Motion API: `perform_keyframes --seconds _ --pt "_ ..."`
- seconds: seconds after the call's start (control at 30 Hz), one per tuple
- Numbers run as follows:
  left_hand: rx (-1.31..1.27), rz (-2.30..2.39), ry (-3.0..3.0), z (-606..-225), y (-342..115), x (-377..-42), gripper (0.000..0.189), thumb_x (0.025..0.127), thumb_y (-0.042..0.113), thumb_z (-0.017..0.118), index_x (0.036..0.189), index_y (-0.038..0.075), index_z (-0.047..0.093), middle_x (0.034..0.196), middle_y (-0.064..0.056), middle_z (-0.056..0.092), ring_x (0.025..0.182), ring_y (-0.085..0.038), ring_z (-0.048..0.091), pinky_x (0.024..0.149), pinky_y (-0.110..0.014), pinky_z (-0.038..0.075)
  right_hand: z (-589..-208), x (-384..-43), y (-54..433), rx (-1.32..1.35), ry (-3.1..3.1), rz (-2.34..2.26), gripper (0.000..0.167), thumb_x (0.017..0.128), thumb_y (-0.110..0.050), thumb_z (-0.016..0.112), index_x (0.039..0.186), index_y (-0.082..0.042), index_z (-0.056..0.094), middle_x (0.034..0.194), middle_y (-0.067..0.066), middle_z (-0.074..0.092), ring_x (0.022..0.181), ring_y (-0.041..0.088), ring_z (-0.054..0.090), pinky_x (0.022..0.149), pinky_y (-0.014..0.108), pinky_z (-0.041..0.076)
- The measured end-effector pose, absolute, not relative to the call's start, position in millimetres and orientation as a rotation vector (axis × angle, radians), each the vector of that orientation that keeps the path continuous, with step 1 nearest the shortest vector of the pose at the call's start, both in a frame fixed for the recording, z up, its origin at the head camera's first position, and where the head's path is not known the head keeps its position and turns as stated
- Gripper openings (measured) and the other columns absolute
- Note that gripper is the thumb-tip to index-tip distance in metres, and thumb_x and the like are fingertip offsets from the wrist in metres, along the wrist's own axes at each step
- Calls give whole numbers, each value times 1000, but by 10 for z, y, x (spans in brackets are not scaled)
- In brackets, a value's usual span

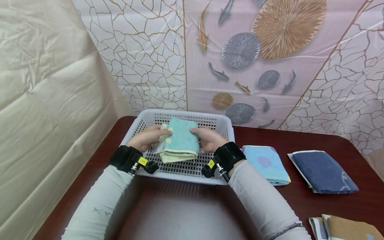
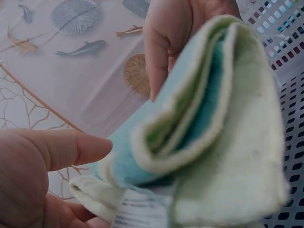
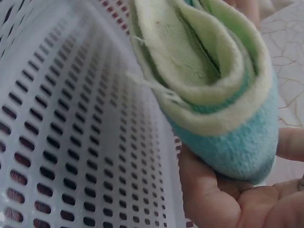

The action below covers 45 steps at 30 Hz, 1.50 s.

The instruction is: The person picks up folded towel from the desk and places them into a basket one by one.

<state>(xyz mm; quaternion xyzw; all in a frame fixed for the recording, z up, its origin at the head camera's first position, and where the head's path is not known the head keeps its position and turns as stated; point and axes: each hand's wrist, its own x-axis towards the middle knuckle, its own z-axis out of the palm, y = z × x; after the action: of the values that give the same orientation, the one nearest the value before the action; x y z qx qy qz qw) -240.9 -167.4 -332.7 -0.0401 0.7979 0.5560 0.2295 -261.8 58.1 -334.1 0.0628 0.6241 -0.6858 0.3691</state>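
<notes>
Both hands hold a folded turquoise towel (image 1: 181, 135) with pale yellow-green edging over a white perforated plastic basket (image 1: 180, 176). My left hand (image 1: 149, 137) pinches its left side, thumb on top and fingers beneath. At the opposite side my right hand (image 1: 210, 138) grips it the same way, thumb on the upper face. In the left wrist view, the towel's folded layers (image 2: 190, 104) show, and a white label (image 2: 140, 209) hangs near the left fingers. The right wrist view shows the rounded fold (image 3: 228, 128) resting in the right hand (image 3: 228, 199).
Right of the basket lies a folded light blue towel (image 1: 265, 165) with purple spots. Beyond it is a folded dark blue towel (image 1: 324, 171). A brown folded cloth (image 1: 348, 228) lies at the front right of the dark red table (image 1: 288, 135). Patterned sheeting (image 1: 150, 66) hangs behind.
</notes>
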Motion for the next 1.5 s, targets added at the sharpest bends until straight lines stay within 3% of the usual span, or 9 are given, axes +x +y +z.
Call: perform_keyframes --seconds 0.13,0.23,0.33,0.4,0.57,0.77,1.07,1.33,1.5 --pt "-146 1462 2171 -3349 -1669 -2455 69 101 37 53 156 9 24 161 -15 24 136 -37 39 80 -34 38 -3383 -2628 557 173 1644 -1712 45 108 -32 38 146 -10 34 135 14 45 116 26 52 89 38 52" --pt "-153 1451 2147 -3351 -1665 -2489 72 101 37 52 158 8 18 163 -17 21 140 -41 38 97 -45 46 -3404 -2641 548 176 1673 -1697 50 107 -29 39 151 -10 28 149 18 38 131 32 46 106 47 45" --pt "-165 1460 2123 -3351 -1655 -2514 75 101 36 53 158 7 15 164 -18 17 146 -45 29 116 -58 33 -3420 -2652 547 191 1690 -1691 55 105 -26 43 154 -10 22 155 20 32 139 35 40 114 51 38" --pt "-181 1467 2109 -3355 -1645 -2527 72 101 36 53 158 7 19 162 -19 23 146 -43 31 118 -58 30 -3423 -2654 550 211 1691 -1687 61 104 -25 45 156 -11 18 158 20 27 141 36 37 115 51 36" --pt "-224 1451 2127 -3390 -1638 -2542 63 102 34 52 154 8 27 148 -18 41 130 -34 50 111 -49 41 -3430 -2641 555 249 1693 -1661 72 103 -25 47 160 -13 6 164 22 12 148 37 27 117 56 31" --pt "-237 1423 2134 -3401 -1651 -2552 66 101 35 53 155 9 24 156 -23 27 132 -36 48 112 -48 40 -3431 -2624 563 237 1687 -1630 76 103 -27 46 160 -12 -2 166 23 -1 153 38 11 119 61 23" --pt "-232 1362 2130 -3378 -1644 -2562 69 102 36 51 157 7 20 155 -25 30 138 -43 43 112 -51 41 -3449 -2646 541 243 1714 -1584 79 102 -27 47 160 -13 -4 164 23 -14 152 43 -6 118 68 16" --pt "-181 1307 2137 -3386 -1639 -2592 66 104 38 47 158 10 22 155 -25 31 139 -44 42 114 -53 38 -3438 -2652 540 260 1669 -1655 81 101 -29 48 160 -14 -5 165 23 -11 152 44 2 117 69 17" --pt "-234 1299 2153 -3374 -1649 -2574 68 103 38 49 157 8 21 155 -24 29 138 -42 43 112 -51 41 -3428 -2639 527 264 1689 -1664 79 101 -28 49 161 -16 -2 165 21 -12 152 46 0 115 71 17"
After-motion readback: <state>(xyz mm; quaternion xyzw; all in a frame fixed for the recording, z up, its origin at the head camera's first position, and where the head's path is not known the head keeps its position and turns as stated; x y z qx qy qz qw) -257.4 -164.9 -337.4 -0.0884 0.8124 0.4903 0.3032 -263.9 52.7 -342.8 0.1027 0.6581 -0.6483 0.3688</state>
